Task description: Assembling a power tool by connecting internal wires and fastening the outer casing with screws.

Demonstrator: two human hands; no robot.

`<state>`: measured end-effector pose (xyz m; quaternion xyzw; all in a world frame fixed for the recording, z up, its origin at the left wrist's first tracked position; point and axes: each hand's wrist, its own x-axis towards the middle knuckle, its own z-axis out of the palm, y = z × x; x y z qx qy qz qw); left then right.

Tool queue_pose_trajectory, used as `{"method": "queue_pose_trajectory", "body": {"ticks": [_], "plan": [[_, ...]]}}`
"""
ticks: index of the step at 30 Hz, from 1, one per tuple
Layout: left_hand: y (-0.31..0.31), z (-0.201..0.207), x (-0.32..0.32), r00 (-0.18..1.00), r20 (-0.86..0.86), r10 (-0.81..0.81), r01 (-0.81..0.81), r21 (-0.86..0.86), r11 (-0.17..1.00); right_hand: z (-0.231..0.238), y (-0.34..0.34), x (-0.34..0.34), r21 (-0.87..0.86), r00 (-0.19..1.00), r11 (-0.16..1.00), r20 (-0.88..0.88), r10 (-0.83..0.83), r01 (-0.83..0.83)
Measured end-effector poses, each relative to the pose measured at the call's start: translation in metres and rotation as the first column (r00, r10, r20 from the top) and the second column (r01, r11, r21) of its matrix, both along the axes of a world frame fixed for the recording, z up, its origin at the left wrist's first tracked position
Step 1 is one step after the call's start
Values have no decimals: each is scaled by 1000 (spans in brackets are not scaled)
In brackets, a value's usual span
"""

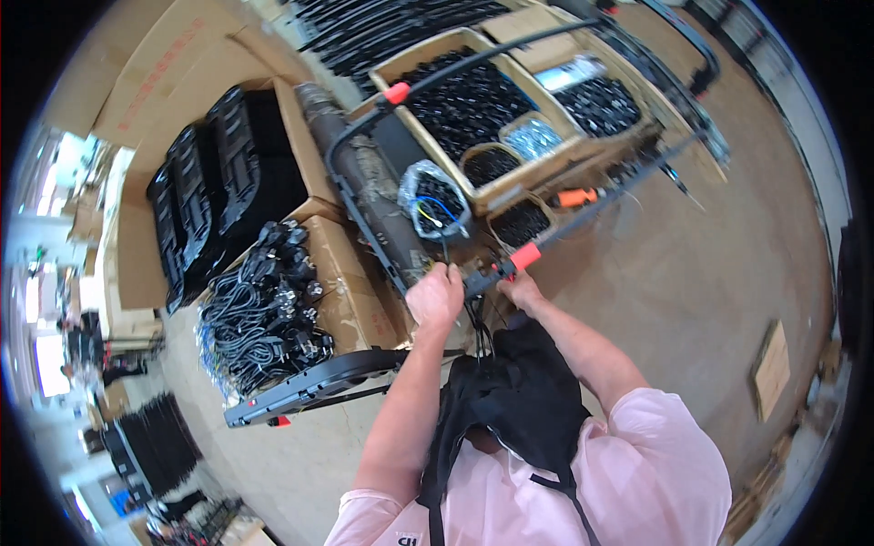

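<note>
My left hand (437, 295) is closed around a black cable (444, 249). Its loose blue and yellow wire ends (435, 211) lie over a clear plastic bag (421, 182) of small black parts. At the near bar of a black tubular frame (583, 221), just below a red clip (526, 256), is my right hand (521, 288). Its fingers are bent and partly hidden by the bar, so what they hold is unclear. Several thin dark cables (479, 329) hang between my hands in front of a black apron (514, 387).
To the left stand a carton of black plastic housings (238, 155) and another heaped with power cords (259, 309). Beyond the frame are a wooden bin (542, 156) of small black parts and an orange-handled tool (575, 197). A long black moulded part (319, 382) juts out nearby.
</note>
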<state>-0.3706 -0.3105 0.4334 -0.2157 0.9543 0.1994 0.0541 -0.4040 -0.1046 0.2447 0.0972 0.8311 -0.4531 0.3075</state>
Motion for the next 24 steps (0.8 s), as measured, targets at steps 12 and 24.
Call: {"method": "queue_pose_trajectory", "body": {"ticks": [12,24], "plan": [[5,22,-28,916,-143,374,-328,265,907,-77,-15,-34,-452,820,774,554,-146,443],[-263,120,-146,833,-492,253,-526,-562,639,92,155,-101,-245,854,918,352,384,-312]]}}
